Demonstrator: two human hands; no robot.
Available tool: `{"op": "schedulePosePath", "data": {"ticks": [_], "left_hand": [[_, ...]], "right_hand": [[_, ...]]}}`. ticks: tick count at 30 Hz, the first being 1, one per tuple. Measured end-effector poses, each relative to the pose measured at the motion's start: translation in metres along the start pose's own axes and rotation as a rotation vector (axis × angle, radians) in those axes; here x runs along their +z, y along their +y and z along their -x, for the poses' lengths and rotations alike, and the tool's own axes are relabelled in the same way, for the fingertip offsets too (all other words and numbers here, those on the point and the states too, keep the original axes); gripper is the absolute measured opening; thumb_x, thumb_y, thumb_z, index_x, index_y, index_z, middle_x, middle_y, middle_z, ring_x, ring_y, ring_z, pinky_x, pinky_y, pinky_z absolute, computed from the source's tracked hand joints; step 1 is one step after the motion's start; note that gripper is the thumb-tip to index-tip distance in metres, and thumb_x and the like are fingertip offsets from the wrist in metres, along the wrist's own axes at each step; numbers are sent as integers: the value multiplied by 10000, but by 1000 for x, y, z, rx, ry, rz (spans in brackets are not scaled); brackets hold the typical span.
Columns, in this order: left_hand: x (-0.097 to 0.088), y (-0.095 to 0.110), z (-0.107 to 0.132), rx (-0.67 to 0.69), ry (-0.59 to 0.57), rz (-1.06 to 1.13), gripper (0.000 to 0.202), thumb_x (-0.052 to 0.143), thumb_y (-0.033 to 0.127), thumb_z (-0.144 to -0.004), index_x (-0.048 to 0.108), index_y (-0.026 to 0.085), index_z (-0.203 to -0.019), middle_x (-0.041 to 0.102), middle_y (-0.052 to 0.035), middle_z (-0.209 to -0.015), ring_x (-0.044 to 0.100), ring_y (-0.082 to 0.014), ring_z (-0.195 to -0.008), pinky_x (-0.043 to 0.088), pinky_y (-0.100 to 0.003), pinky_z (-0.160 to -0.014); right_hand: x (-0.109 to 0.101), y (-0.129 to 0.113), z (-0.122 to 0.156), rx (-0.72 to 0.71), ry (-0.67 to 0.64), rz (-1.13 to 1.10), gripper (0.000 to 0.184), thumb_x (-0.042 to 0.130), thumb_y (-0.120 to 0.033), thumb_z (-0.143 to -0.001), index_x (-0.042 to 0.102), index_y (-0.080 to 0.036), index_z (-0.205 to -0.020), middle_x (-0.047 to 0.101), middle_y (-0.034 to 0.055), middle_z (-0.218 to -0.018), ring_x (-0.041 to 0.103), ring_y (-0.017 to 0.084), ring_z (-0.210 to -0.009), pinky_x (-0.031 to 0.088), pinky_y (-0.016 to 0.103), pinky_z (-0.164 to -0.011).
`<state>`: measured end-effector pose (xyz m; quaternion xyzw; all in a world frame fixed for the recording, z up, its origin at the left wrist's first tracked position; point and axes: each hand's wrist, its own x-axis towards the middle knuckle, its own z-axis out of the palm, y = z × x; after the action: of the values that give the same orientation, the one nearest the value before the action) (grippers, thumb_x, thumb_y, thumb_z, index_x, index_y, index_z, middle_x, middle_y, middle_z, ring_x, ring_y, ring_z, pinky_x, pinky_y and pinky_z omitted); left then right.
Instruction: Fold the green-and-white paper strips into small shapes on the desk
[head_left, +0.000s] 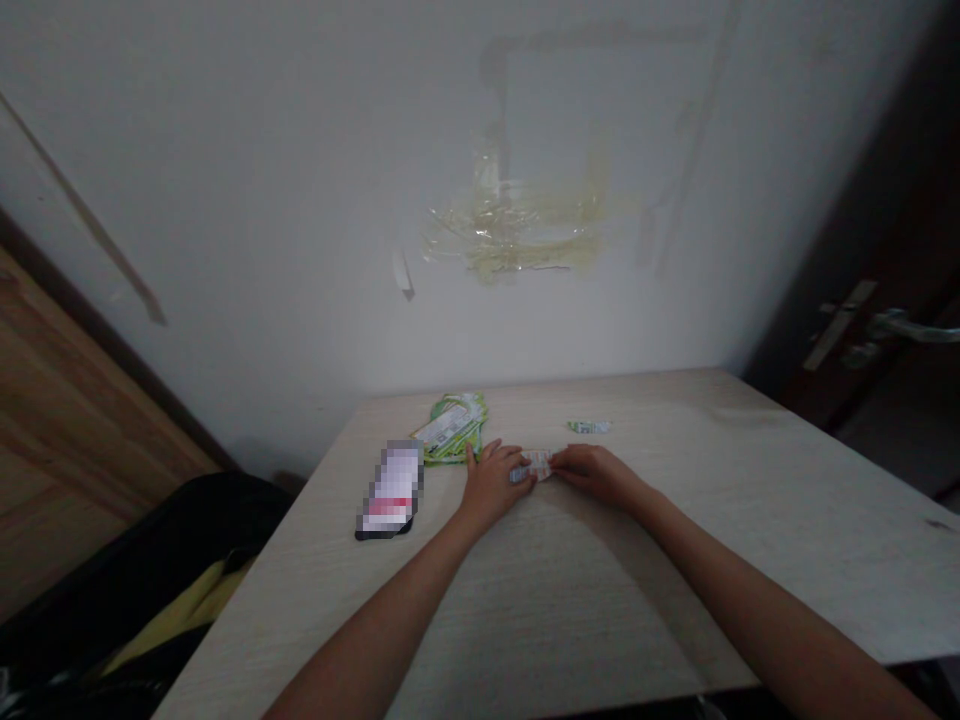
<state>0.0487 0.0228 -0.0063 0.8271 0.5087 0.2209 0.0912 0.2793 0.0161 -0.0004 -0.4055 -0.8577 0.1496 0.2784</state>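
My left hand (493, 483) and my right hand (592, 470) rest on a pale wooden table (675, 560) and meet at a small pale packet with reddish print (534, 465). Both hands pinch it, the left at its left end and the right at its right end. The fingers of both are curled onto it. Just left of my left hand lies a stack of green and white packets (452, 428). A smaller green and white strip (589, 427) lies beyond my right hand.
A phone (391, 490) lies on the table at the left, its screen blurred out. A white wall with old tape marks (517, 230) rises behind the table. A dark door with a metal handle (892, 328) is at the right. A dark bag (150, 570) sits lower left.
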Motion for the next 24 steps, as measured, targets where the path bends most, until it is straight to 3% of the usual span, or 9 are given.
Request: {"op": "schedulePosePath", "data": {"ticks": [10, 15, 24], "left_hand": [[0, -1, 0, 15, 3, 15, 256, 624, 440, -843, 673, 351, -1078, 615, 5, -1282, 390, -272, -1324, -46, -636, -1122], [2, -1, 0, 9, 12, 10, 251, 610, 447, -849, 676, 355, -1073, 619, 9, -1272, 390, -275, -1320, -44, -640, -1120], [3, -3, 0, 21, 21, 14, 252, 617, 448, -847, 675, 347, -1070, 620, 12, -1276, 394, -274, -1314, -42, -634, -1122]], "right_hand": [[15, -3, -3, 165, 201, 19, 144, 594, -245, -864, 643, -199, -991, 695, 57, -922, 638, 192, -866, 503, 341, -816], [15, -10, -4, 28, 216, 191, 94, 562, -203, -888, 655, -184, -886, 640, 75, -887, 589, 198, -864, 477, 321, -780], [16, -3, -2, -97, 176, 229, 167, 572, -236, -905, 720, -190, -969, 653, 76, -895, 597, 182, -830, 469, 293, -751]]}}
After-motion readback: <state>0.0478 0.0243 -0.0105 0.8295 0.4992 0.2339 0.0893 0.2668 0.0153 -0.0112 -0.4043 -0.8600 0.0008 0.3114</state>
